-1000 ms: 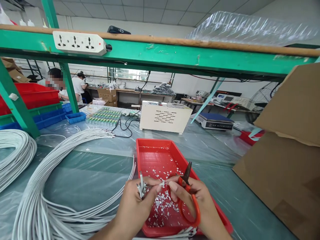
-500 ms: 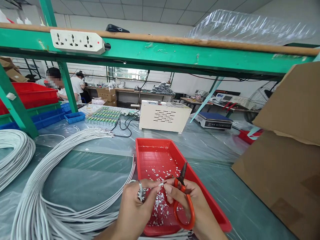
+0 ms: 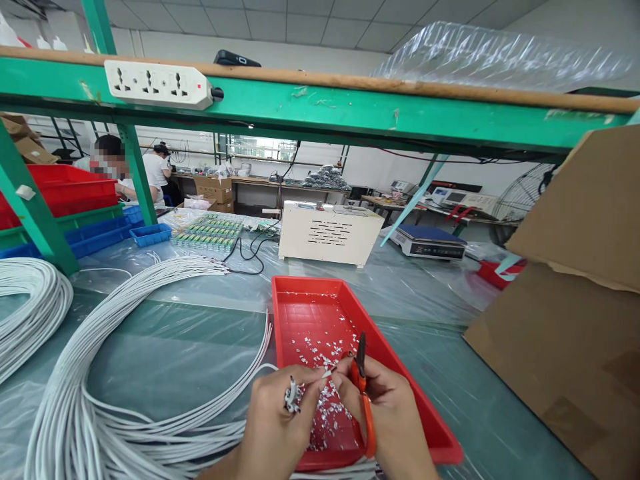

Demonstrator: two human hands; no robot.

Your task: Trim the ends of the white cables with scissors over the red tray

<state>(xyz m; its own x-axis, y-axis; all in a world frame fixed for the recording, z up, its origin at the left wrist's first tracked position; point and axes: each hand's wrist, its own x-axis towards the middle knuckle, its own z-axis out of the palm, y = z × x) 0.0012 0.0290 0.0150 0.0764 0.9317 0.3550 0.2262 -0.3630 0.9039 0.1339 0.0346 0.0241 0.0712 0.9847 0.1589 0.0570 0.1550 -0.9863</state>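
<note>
Above the red tray (image 3: 345, 293), my left hand (image 3: 283, 417) pinches the end of a white cable (image 3: 327, 373) between thumb and forefinger. My right hand (image 3: 387, 407) holds orange-handled scissors (image 3: 369, 420), their dark blades pointing up, while its thumb and forefinger meet at the cable's tip. Small silvery-white scraps (image 3: 325, 413) are scattered in the tray. A big looped bundle of white cables (image 3: 75, 373) lies to the left, and some of its strands pass under my left wrist.
Another cable coil (image 3: 35, 320) lies far left. Behind the tray stand a cream metal box (image 3: 330, 233) and a scale (image 3: 427, 243). Cardboard (image 3: 560, 347) rises at right. A green shelf beam (image 3: 320, 100) crosses overhead. Two people (image 3: 156, 170) are in the background.
The scissors have turned in my right hand, so their handles look narrower and their blades more upright. Both hands have shifted slightly, and the pinched cable end has moved a little down and right.
</note>
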